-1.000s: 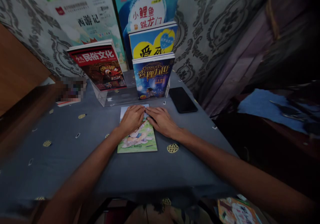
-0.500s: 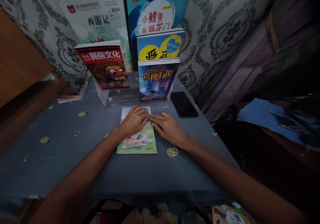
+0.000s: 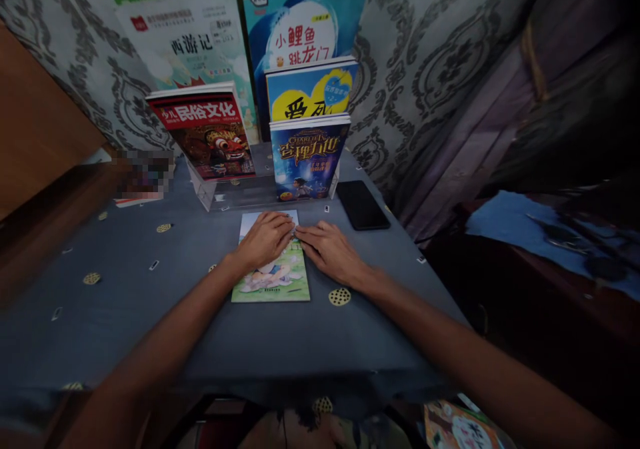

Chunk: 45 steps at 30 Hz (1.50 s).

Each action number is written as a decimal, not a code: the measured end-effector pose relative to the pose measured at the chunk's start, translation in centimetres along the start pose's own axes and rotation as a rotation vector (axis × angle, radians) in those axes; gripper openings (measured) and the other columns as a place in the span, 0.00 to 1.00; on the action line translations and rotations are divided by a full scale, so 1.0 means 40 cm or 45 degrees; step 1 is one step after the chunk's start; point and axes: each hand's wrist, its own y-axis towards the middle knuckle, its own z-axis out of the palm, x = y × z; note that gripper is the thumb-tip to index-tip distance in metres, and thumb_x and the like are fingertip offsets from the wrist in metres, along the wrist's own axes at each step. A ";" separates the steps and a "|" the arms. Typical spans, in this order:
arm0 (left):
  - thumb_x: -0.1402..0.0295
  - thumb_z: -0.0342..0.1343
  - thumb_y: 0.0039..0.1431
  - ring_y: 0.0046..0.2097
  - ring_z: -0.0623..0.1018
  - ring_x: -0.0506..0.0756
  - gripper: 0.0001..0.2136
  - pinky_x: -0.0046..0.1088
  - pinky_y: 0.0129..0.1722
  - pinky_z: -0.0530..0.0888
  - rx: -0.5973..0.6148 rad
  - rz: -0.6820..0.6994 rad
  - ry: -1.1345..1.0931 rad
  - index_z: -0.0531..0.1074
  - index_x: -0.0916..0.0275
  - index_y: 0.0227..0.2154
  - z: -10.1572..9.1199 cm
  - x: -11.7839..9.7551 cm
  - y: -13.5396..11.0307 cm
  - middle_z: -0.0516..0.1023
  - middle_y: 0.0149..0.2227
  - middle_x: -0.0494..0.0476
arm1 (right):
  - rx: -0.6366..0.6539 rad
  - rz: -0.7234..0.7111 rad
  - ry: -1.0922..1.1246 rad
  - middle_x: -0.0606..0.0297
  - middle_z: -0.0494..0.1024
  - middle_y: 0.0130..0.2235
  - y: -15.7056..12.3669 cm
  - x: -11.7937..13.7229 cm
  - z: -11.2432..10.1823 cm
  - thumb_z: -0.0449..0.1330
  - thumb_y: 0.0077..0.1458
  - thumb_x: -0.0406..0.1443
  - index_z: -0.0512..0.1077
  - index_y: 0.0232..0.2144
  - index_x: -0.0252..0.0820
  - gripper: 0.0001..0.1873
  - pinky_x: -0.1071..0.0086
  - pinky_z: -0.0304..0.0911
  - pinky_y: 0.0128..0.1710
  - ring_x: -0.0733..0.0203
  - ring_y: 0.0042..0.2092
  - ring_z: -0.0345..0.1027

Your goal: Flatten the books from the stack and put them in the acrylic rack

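Patterned tablecloth (image 3: 120,302) spans centre frame; left hand (image 3: 267,240) overlies booklet (image 3: 273,290), right hand (image 3: 331,252) at its right edge; either hand's grip cannot be determined.

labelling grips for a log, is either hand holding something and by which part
Nothing looks gripped: the left hand lies on the upper part of the flat-lying book, and the right hand reaches its upper right edge.

Smooth paper booklet (image 3: 273,282), matt fabric tablecloth (image 3: 125,309)
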 end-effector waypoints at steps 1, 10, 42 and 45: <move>0.68 0.50 0.69 0.58 0.74 0.60 0.13 0.45 0.58 0.70 0.013 -0.005 0.009 0.76 0.65 0.50 -0.002 0.000 0.000 0.80 0.52 0.63 | -0.009 -0.006 0.000 0.56 0.80 0.54 -0.002 0.003 0.000 0.53 0.67 0.34 0.75 0.54 0.39 0.18 0.56 0.62 0.42 0.49 0.45 0.67; 0.67 0.49 0.70 0.60 0.73 0.62 0.14 0.48 0.59 0.69 0.024 0.068 0.055 0.76 0.63 0.50 -0.025 -0.021 -0.029 0.81 0.52 0.61 | -0.098 -0.100 0.066 0.55 0.81 0.51 -0.048 0.024 0.000 0.54 0.67 0.33 0.77 0.52 0.42 0.16 0.57 0.64 0.43 0.51 0.43 0.70; 0.69 0.48 0.68 0.56 0.75 0.60 0.13 0.46 0.59 0.68 0.059 0.273 -0.109 0.78 0.62 0.44 -0.052 -0.034 -0.044 0.83 0.46 0.59 | -0.153 -0.201 0.205 0.56 0.84 0.43 -0.070 0.037 -0.003 0.54 0.67 0.33 0.80 0.45 0.44 0.14 0.55 0.66 0.46 0.52 0.42 0.74; 0.69 0.48 0.67 0.54 0.76 0.60 0.13 0.44 0.58 0.69 0.064 0.281 -0.128 0.79 0.61 0.43 -0.054 -0.036 -0.043 0.83 0.45 0.60 | -0.156 -0.211 0.219 0.57 0.84 0.41 -0.072 0.039 -0.001 0.53 0.67 0.34 0.80 0.43 0.43 0.14 0.56 0.66 0.45 0.53 0.42 0.74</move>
